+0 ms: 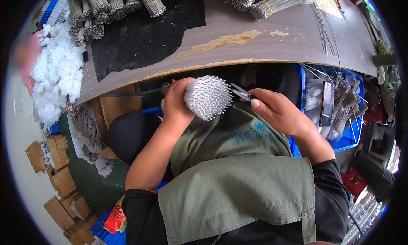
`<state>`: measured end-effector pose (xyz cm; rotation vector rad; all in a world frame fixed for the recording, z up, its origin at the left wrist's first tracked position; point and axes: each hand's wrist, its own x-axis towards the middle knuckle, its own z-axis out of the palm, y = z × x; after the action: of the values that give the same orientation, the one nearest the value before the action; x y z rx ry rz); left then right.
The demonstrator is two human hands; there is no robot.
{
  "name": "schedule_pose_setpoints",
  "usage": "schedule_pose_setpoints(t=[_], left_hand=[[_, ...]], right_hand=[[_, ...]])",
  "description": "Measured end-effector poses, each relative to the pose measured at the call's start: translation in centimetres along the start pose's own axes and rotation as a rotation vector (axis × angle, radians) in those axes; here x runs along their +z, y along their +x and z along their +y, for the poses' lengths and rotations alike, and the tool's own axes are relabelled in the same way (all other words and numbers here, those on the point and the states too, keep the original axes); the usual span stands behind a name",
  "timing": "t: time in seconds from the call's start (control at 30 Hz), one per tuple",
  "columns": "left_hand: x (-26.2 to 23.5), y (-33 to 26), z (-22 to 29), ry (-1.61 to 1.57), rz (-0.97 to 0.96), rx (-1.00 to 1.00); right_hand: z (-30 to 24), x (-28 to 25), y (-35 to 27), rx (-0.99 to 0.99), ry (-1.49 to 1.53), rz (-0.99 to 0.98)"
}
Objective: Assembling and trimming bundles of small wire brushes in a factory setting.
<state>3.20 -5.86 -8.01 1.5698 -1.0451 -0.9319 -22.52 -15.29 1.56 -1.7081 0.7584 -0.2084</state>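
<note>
Over my lap, my left hand [177, 101] is closed around a thick bundle of thin rods [208, 97]. The many white-tipped ends face up and to the right. My right hand [274, 109] grips a small silver tool with two narrow prongs [240, 92] and a dark blue part near the fingers. Its prongs point at the bundle's right side, a small gap away. Whether it is tweezers or snips cannot be told. The lower part of the bundle is hidden behind the hand.
The table's front edge [221, 66] curves beyond my hands. Tied wire bundles [282, 5] and a black sheet [148, 37] lie on it, with white bristly brushes [59, 66] heaped at left. To the right, a blue crate [302, 81] holds wire pieces and a phone [327, 104]. Cardboard boxes [63, 181] stand lower left.
</note>
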Motion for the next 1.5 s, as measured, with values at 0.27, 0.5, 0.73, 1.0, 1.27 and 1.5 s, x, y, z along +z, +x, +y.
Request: schedule_pose_setpoints(t=[0.27, 0.5, 0.73, 1.0, 1.27, 1.5], left_hand=[[-0.1, -0.3, 2.9, 0.584, 0.051, 0.466], [0.0, -0.4, 3.5, 0.633, 0.017, 0.531], [0.3, -1.0, 3.8, 0.677, 0.012, 0.553], [0.8, 0.6, 3.9, 0.688, -0.015, 0.559], [-0.5, 0.4, 2.6, 0.588, 0.076, 0.706], [0.5, -0.6, 0.7, 0.623, 0.093, 0.547]], right_hand=[[-2.7, 0.1, -0.8, -0.075, -0.225, -0.123], [-2.3, 0.2, -0.7, -0.052, -0.202, -0.189], [-1.5, 0.7, -1.1, -0.085, -0.239, -0.192], [-1.7, -0.3, 0.0, -0.064, -0.336, -0.206], [-2.1, 0.8, 0.9, -0.333, -0.405, -0.156], [-2.6, 1.7, 0.2, -0.058, -0.416, -0.166]])
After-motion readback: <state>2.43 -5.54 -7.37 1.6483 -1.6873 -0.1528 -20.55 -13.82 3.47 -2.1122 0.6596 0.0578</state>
